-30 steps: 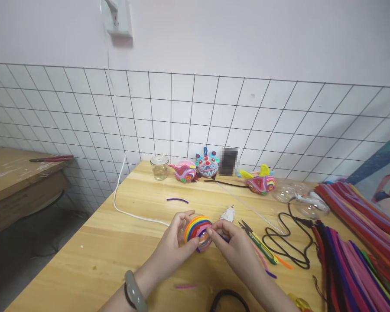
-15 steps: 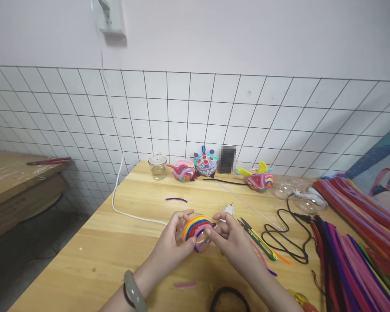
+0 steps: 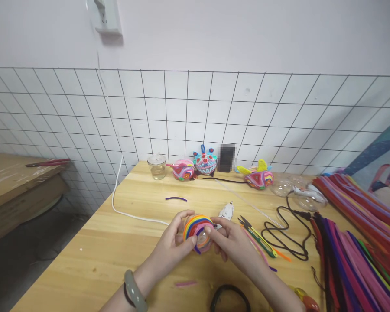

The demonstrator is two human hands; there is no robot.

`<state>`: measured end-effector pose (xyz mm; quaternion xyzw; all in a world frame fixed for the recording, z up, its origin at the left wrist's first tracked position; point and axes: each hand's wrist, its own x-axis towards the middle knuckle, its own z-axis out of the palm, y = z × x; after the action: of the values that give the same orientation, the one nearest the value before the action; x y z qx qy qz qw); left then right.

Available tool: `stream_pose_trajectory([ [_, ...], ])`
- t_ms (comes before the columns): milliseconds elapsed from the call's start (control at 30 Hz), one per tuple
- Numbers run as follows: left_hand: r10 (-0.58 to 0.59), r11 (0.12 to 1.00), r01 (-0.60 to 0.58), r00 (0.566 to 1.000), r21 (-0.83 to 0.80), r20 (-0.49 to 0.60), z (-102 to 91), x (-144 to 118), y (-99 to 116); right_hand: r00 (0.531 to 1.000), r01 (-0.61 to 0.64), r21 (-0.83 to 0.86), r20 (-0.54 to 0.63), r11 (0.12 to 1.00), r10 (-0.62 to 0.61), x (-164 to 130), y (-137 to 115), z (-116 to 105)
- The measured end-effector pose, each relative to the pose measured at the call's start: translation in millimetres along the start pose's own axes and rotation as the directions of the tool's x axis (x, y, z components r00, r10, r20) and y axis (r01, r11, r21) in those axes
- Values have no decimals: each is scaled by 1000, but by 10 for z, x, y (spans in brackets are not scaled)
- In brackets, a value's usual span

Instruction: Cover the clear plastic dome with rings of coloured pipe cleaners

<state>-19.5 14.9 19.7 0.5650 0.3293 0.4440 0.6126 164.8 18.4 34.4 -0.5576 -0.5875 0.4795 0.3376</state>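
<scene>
Between my two hands is a clear plastic ball [image 3: 199, 222] partly wrapped in rainbow pipe cleaners. My left hand [image 3: 176, 237] grips its left side, thumb at the lower front. My right hand [image 3: 230, 239] closes on the right side, with its thumb pressing near the bare, see-through patch. A purple pipe cleaner [image 3: 197, 250] lies along the inner edge of the wrapping, and its loose end hangs below the left thumb. Just behind the right hand lies a white glue gun [image 3: 226, 211], partly hidden. Thread snips [image 3: 247, 224] and a green-yellow cutter [image 3: 263, 245] rest to the right.
Decorated balls [image 3: 205, 163] stand along the wall beside a lidded glass cup [image 3: 157, 168]. Bundles of pipe cleaners [image 3: 347, 255] cover the right side, near a black cable [image 3: 281, 234] and clear plastic shells [image 3: 307, 200]. A white cord [image 3: 133, 216] crosses the left edge.
My right fingers have shifted slightly down around the ball, and more of the glue gun shows behind them. The ball has turned or tilted a little; both hands still hold it.
</scene>
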Motion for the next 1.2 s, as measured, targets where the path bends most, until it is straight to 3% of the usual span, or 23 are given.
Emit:
stream_pose_trajectory([
  [167,-13,997,11,999,73,37,7,-12,19,1000,-4,17,6,1000,4,-6,-22,-25],
  [567,18,935,13,996,355,-83,60,-1,-6,1000,16,61,5,998,-16,-19,-13,-22],
  [933,19,931,-22,1000,364,10,-37,-37,-47,1000,1,109,9,994,-2,8,28,-42],
  [1200,35,916,-5,997,400,-66,15,-27,-40,1000,-6,115,12,993,4,17,62,-9],
])
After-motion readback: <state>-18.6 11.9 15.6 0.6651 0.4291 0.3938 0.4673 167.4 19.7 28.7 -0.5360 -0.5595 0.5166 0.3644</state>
